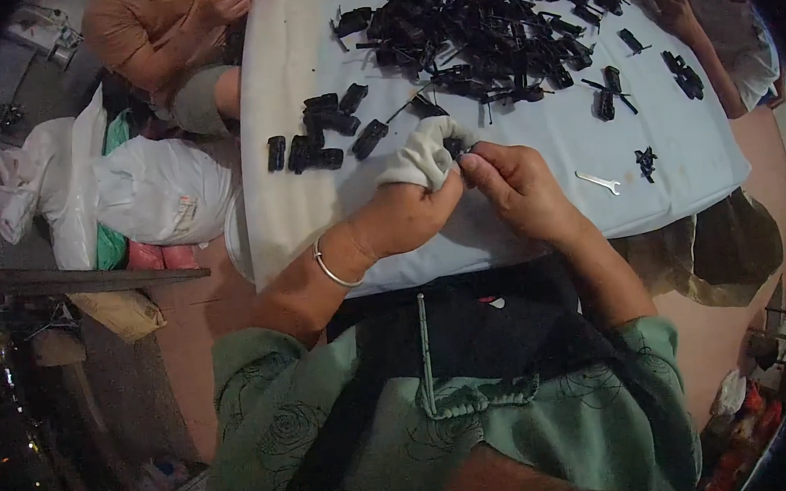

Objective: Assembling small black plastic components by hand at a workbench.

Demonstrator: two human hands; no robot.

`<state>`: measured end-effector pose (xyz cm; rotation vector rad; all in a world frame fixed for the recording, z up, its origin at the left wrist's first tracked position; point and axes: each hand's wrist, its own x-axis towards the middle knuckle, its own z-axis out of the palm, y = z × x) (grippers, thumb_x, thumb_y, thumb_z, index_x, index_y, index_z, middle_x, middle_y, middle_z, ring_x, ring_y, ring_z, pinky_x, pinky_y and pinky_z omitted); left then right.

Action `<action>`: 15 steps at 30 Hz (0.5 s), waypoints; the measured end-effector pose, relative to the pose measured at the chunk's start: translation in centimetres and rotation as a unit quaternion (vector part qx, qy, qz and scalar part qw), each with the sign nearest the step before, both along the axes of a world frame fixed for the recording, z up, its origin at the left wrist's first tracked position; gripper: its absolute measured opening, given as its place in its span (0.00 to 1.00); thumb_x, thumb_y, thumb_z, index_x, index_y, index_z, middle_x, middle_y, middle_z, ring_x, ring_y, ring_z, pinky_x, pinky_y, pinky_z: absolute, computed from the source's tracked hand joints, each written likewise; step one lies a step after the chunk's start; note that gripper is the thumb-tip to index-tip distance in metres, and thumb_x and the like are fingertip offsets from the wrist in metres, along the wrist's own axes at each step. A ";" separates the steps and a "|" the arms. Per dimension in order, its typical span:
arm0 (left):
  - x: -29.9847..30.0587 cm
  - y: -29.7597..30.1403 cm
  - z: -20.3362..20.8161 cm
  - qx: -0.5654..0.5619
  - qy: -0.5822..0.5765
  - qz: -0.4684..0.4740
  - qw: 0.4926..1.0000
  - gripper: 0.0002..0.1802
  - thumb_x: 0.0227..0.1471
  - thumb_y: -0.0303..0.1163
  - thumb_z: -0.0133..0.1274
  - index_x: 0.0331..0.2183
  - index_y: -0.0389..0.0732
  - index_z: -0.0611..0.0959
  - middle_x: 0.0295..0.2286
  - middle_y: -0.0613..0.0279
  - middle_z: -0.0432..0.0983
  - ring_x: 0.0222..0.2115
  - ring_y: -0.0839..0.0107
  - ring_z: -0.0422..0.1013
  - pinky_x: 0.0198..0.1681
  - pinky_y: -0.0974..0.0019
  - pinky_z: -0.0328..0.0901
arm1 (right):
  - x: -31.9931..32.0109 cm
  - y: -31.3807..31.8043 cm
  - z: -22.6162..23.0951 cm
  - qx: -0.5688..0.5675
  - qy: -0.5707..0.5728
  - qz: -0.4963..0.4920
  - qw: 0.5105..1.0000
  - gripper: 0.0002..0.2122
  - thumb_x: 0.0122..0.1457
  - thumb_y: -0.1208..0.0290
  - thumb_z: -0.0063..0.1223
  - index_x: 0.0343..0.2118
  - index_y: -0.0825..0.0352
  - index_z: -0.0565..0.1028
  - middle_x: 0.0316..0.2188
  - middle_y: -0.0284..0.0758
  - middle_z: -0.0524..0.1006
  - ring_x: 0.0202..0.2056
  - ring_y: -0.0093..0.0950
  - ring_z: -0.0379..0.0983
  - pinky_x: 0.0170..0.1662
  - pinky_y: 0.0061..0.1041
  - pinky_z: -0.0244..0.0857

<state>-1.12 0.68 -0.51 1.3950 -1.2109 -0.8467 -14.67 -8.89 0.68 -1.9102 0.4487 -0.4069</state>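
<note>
Head view: over the near half of a white-covered table, a small black part is pinched between the thumb and bent forefinger of the right hand. The same part is gripped from the other side by the left hand, whose fingers are covered by pale fabric; whether this is a glove or a loose cloth cannot be told. A silver bangle is worn on the left wrist. Toward the far edge, a large heap of black parts is piled. Near the left edge, a group of black blocks is gathered, some touching. A metal wrench is laid toward the near right corner, with a cluster of small black pieces set near it. At the left edge, a person in a brown shirt is partly seen.
</note>
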 end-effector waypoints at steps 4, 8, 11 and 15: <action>0.1 -0.1 -0.6 -0.125 -0.180 0.014 0.976 0.16 0.45 0.21 0.41 0.41 0.35 0.66 0.27 0.63 0.66 0.28 0.78 0.62 0.33 0.75 0.60 | 0.6 0.4 -1.5 0.095 -0.031 0.008 0.995 0.13 0.59 0.66 0.39 0.22 0.69 0.68 0.17 0.22 0.62 0.23 0.12 0.54 0.26 0.15 0.53; 0.4 -0.3 -1.0 -0.132 -0.168 0.024 0.977 0.16 0.45 0.20 0.40 0.40 0.34 0.66 0.27 0.62 0.65 0.28 0.78 0.62 0.32 0.75 0.60 | 1.3 0.7 -2.6 0.099 -0.051 -0.013 0.994 0.13 0.59 0.66 0.40 0.22 0.69 0.68 0.18 0.21 0.64 0.24 0.11 0.55 0.27 0.13 0.54; 0.1 0.5 -0.4 -0.075 -0.132 0.011 0.988 0.17 0.44 0.20 0.40 0.40 0.34 0.66 0.27 0.62 0.65 0.28 0.78 0.62 0.32 0.74 0.60 | 1.6 1.0 -2.9 0.152 -0.077 -0.005 0.985 0.13 0.59 0.65 0.39 0.22 0.69 0.69 0.18 0.21 0.65 0.24 0.11 0.56 0.27 0.12 0.54; 0.0 -0.1 -0.6 -0.166 -0.221 0.041 0.960 0.17 0.44 0.20 0.41 0.40 0.33 0.66 0.26 0.63 0.65 0.27 0.78 0.62 0.31 0.74 0.60 | 1.7 1.2 -3.0 0.131 -0.122 -0.022 0.984 0.14 0.59 0.65 0.39 0.22 0.68 0.69 0.16 0.22 0.62 0.21 0.13 0.54 0.24 0.16 0.54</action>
